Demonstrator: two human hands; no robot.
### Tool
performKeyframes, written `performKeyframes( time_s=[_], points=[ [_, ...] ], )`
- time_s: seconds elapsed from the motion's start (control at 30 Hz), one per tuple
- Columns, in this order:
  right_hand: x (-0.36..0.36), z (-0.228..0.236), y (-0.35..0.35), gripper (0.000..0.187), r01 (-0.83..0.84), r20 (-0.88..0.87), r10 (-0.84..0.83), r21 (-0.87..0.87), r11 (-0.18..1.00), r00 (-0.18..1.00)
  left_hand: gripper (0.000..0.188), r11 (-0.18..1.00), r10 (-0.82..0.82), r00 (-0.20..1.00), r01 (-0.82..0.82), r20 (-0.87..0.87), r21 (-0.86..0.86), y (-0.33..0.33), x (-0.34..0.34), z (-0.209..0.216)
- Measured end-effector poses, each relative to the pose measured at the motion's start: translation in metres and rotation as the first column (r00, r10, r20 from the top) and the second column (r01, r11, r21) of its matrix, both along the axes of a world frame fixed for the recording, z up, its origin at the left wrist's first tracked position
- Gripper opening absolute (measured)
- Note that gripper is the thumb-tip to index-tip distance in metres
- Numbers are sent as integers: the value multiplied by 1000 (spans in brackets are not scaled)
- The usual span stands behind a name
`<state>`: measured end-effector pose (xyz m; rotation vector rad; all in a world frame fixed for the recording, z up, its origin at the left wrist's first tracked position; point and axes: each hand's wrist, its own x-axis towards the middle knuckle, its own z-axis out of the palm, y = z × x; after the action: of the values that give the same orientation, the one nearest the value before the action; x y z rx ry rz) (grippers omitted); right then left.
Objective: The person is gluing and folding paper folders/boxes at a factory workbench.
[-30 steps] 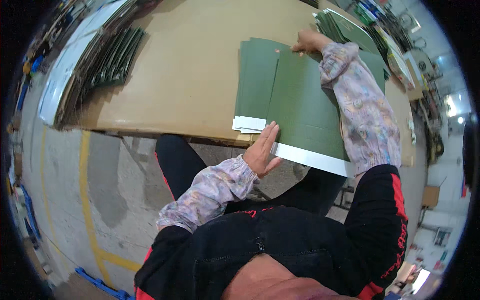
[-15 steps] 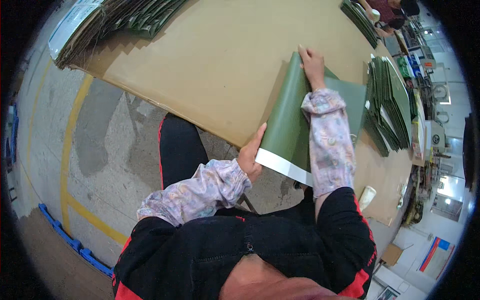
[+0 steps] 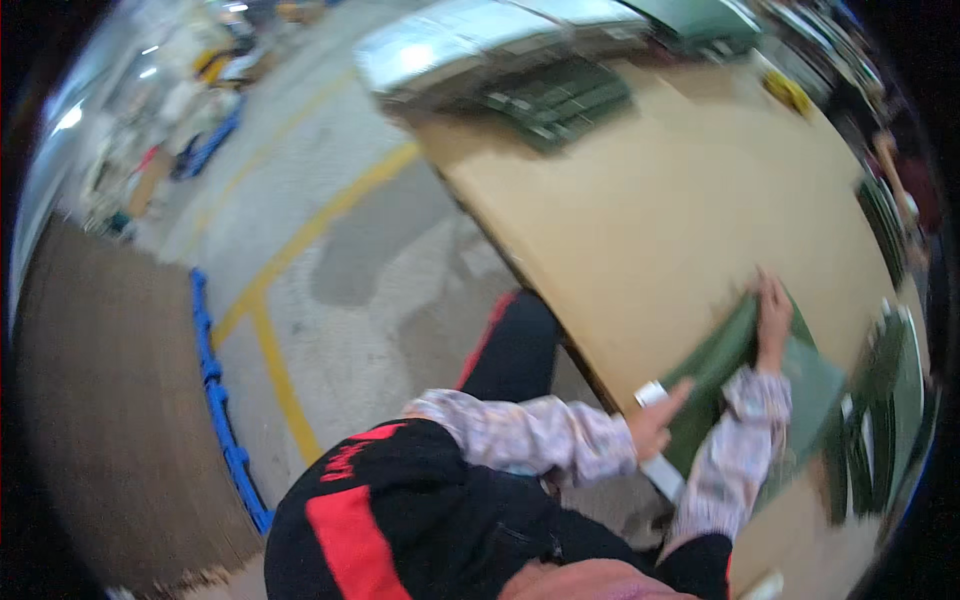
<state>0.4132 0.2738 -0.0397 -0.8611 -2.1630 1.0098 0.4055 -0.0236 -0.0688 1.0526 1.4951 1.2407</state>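
A folded green sheet [image 3: 715,370] with a white strip along its near edge lies partly on the tan table, over its near side. My left hand [image 3: 652,428] grips the sheet's near left edge, thumb stretched along its surface; the fingers beneath are mostly hidden. White bits of the strip show on both sides of that hand. At the far end of the fold, my right hand [image 3: 772,310] pinches the sheet, its forearm lying across the green. Motion blur softens both hands. Patterned sleeve covers wrap both forearms.
Tan table [image 3: 620,230] with stacked green sheets [image 3: 560,100] and a silvery wrapped bundle [image 3: 480,45] at its far left. More green sheets [image 3: 880,430] stand at the right. A yellow item [image 3: 787,92] lies far back. Another person [image 3: 910,190] works at far right. Blue edging [image 3: 215,390] borders the left floor.
The view has swung left, so table and sheet appear farther right and more floor shows. My left hand now lies farther over the white strip; my right hand stays at the sheet's far end.
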Motion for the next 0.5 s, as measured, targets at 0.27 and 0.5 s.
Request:
performKeyframes(
  time_s=[0.27, 0.5],
  points=[
    [58, -42, 40, 38, -367, -712, -44, -413, 834, 701, 98, 905, 81, 971, 23, -226, 424, 5, 32, 4],
    [56, 6, -18, 33, 142, -213, -131, 37, 989, 968, 110, 980, 42, 989, -14, -141, 198, 30, 60, -4]
  ],
)
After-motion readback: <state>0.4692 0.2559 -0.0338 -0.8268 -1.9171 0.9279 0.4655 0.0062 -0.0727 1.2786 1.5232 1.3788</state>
